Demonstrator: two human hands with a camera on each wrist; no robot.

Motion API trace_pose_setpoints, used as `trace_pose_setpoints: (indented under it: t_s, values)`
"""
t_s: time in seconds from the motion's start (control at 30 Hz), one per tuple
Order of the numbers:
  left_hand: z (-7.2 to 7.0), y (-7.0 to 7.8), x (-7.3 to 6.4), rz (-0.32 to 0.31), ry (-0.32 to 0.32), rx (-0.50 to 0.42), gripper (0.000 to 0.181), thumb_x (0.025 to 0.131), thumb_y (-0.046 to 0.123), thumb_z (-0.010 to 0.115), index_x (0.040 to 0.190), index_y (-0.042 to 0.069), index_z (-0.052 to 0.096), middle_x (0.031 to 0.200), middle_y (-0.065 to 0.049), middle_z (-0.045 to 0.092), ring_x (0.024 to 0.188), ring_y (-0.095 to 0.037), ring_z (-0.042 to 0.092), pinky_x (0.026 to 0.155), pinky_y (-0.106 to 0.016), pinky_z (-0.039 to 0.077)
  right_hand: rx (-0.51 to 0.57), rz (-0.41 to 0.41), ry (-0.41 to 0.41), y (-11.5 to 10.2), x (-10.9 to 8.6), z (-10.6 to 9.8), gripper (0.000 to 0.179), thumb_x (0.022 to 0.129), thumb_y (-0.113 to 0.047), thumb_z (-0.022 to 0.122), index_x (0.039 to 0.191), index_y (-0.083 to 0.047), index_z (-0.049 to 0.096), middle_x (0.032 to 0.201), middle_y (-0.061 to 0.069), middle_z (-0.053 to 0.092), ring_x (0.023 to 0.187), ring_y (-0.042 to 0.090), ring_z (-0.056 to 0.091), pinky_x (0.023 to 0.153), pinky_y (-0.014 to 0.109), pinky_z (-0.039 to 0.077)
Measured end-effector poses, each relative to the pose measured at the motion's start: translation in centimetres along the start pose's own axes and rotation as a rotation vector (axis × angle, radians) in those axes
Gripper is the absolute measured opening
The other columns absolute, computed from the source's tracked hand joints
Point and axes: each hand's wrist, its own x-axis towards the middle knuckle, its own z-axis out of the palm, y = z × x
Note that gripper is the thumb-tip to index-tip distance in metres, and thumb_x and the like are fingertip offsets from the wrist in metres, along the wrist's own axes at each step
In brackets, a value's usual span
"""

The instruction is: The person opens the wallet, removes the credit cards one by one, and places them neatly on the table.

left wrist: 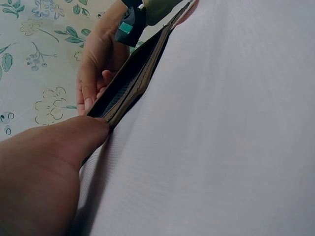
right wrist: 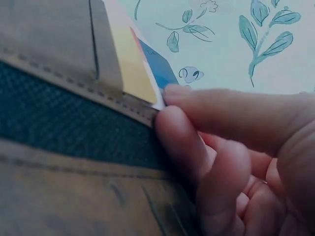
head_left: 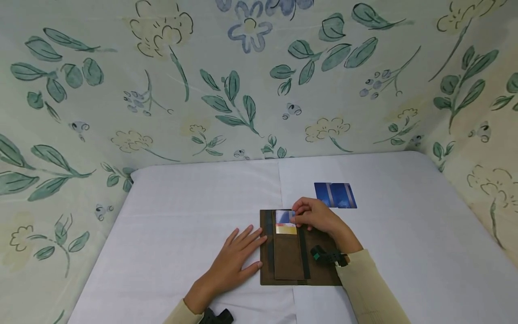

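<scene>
An open brown wallet (head_left: pixel 288 258) with dark trim lies on the white-covered table. From its upper pocket stick a gold-yellow card (head_left: pixel 286 230) and, behind it, a blue-and-white card (head_left: pixel 284 217). My right hand (head_left: pixel 317 219) pinches the right edge of the blue-and-white card between thumb and fingertips, as the right wrist view shows close up; the other fingers curl below. With spread, fairly straight fingers, my left hand (head_left: pixel 238 256) rests against the wallet's left edge. In the left wrist view its thumb (left wrist: pixel 91 132) touches that edge, where the wallet's layers stand slightly apart.
Two blue cards (head_left: pixel 336 195) lie side by side behind my right hand. White cloth (head_left: pixel 194 202) covers the table, and floral fabric (head_left: pixel 251 90) rises behind it and at both sides. Each wrist carries a black camera mount (head_left: pixel 328 256).
</scene>
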Motion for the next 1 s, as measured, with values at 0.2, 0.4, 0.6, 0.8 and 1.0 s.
trace_pose_setpoints:
  t_s: [0.2,0.4,0.6,0.8,1.0]
  values:
    - [0.1,-0.1,-0.1,0.013,0.011,0.023,0.06,0.095,0.042,0.056,0.148,0.018,0.04,0.155,-0.002,0.034,0.144,-0.028,0.026,0.112,-0.057,0.018,0.0,-0.002,0.033,2.0,1.1,0.4,0.03,0.085,-0.012,0.073,0.107,0.001,0.059,0.084,0.009,0.064,0.067,0.022,0.064,0.048,0.031,0.048]
    - [0.0,-0.1,-0.1,0.004,0.007,0.005,0.06,0.095,0.042,0.056,0.148,0.02,0.04,0.155,0.0,0.033,0.144,-0.027,0.025,0.113,-0.056,0.016,-0.005,-0.026,0.037,2.3,1.3,0.3,0.029,0.084,-0.015,0.075,0.105,-0.004,0.059,0.081,0.008,0.063,0.059,0.022,0.061,0.047,0.031,0.049]
    - [0.2,-0.2,0.0,0.009,0.003,0.003,0.06,0.095,0.043,0.056,0.148,0.02,0.04,0.155,0.0,0.033,0.144,-0.027,0.025,0.114,-0.056,0.016,-0.002,-0.011,0.023,2.2,1.1,0.2,0.034,0.081,-0.016,0.078,0.107,-0.003,0.06,0.084,0.009,0.064,0.06,0.021,0.06,0.048,0.032,0.05]
    - [0.0,-0.1,-0.1,0.0,0.0,-0.002,0.06,0.095,0.042,0.056,0.148,0.02,0.04,0.155,0.0,0.032,0.144,-0.026,0.024,0.114,-0.055,0.015,-0.03,0.026,0.058,2.5,1.4,0.4,0.031,0.084,-0.017,0.075,0.111,-0.004,0.066,0.086,0.007,0.062,0.06,0.018,0.058,0.049,0.03,0.05]
    - [0.0,0.0,-0.1,-0.023,-0.025,-0.01,0.06,0.095,0.043,0.056,0.149,0.021,0.039,0.156,0.002,0.031,0.145,-0.024,0.022,0.115,-0.053,0.013,-0.011,-0.019,0.023,1.4,0.8,0.3,0.029,0.088,-0.008,0.07,0.114,0.001,0.062,0.086,0.013,0.064,0.062,0.022,0.062,0.051,0.035,0.052]
